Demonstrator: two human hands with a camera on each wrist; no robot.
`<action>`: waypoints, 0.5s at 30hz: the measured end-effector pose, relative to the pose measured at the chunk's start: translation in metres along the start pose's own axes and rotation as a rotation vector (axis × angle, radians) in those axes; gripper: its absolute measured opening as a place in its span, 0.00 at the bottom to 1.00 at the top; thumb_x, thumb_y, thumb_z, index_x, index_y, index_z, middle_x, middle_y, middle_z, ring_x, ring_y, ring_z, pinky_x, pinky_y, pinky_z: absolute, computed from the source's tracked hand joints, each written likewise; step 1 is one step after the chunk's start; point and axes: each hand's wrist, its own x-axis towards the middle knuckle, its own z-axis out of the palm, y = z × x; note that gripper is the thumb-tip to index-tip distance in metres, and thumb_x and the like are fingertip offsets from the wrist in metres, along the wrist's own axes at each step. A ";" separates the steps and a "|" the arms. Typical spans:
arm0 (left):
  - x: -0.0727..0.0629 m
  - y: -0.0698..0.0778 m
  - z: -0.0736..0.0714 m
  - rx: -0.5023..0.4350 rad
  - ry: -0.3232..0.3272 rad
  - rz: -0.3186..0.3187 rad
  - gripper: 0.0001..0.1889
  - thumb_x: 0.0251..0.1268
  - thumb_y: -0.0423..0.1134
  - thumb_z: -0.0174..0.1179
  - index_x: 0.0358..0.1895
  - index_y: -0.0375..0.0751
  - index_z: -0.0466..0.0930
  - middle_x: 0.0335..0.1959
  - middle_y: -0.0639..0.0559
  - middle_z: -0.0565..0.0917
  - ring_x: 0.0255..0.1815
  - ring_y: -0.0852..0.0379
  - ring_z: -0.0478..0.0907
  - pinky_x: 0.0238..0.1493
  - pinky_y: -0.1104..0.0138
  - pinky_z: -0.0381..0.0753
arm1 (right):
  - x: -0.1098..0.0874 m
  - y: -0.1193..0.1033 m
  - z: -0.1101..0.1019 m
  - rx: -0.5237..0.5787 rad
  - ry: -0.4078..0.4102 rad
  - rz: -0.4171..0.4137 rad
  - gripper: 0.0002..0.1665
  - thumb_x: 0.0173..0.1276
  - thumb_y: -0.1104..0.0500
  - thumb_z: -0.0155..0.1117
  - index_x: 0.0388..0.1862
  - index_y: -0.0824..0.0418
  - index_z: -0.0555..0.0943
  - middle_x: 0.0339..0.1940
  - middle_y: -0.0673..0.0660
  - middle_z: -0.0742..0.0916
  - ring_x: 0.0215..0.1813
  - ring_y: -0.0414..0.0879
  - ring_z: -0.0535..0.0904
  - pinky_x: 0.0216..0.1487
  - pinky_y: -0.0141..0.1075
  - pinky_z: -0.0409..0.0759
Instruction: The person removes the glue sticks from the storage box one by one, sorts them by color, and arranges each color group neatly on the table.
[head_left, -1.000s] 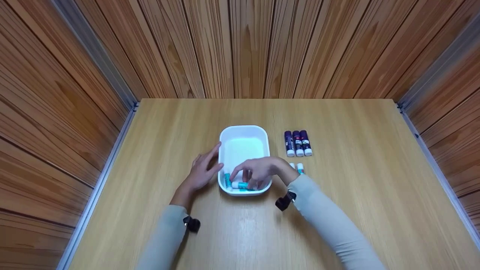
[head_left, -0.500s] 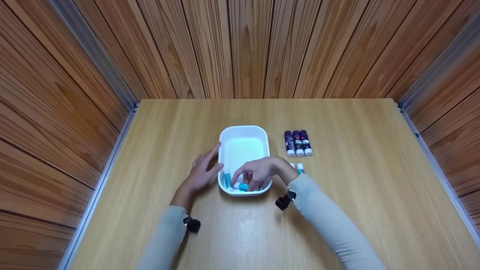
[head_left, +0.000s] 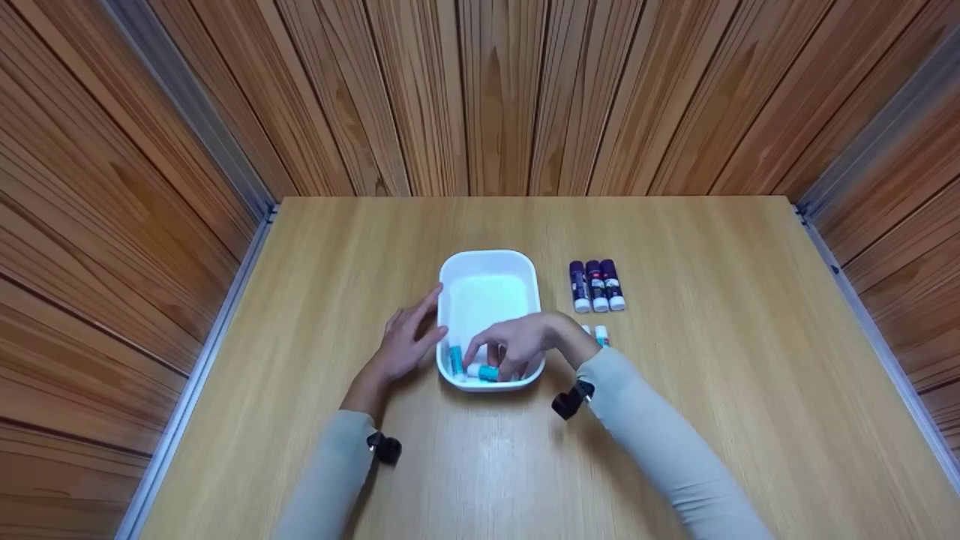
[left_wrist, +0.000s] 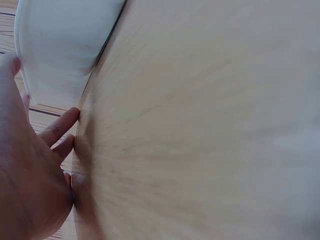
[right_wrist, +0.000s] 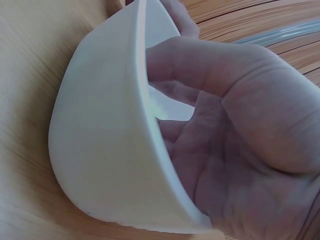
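Note:
A white plastic tub (head_left: 487, 262) stands on the table. My left hand (head_left: 405, 343) rests against its left side with fingers extended; in the left wrist view, the lower fingers of this hand (left_wrist: 35, 165) touch the tabletop. My right hand (head_left: 517, 343) reaches over the tub's right rim, fingers bent down inside. Between its index finger and thumb it pinches a teal-and-white glue stick (head_left: 486, 373) lying near the tub's front wall. Another teal glue stick (head_left: 456, 361) lies along the left wall. In the right wrist view the tub wall (right_wrist: 100, 125) hides the fingertips.
Three dark purple glue sticks (head_left: 597, 285) with white ends lie side by side to the right of the tub. Below them, white-and-teal glue sticks (head_left: 602, 335) are partly hidden by the right forearm. Wood-panelled walls (head_left: 495, 97) surround the table (head_left: 337, 247).
The pinched glue stick has tilted slightly and settled lower toward the tub's front wall, covering the teal strip seen below it earlier. The left hand has stayed in place.

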 end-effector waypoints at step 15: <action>-0.001 0.001 0.001 -0.008 0.006 0.008 0.42 0.86 0.61 0.57 0.94 0.72 0.47 0.93 0.54 0.66 0.97 0.46 0.55 0.96 0.33 0.30 | -0.018 -0.008 -0.009 -0.016 0.096 -0.069 0.35 0.79 0.62 0.71 0.81 0.41 0.76 0.61 0.58 0.81 0.57 0.49 0.80 0.54 0.36 0.84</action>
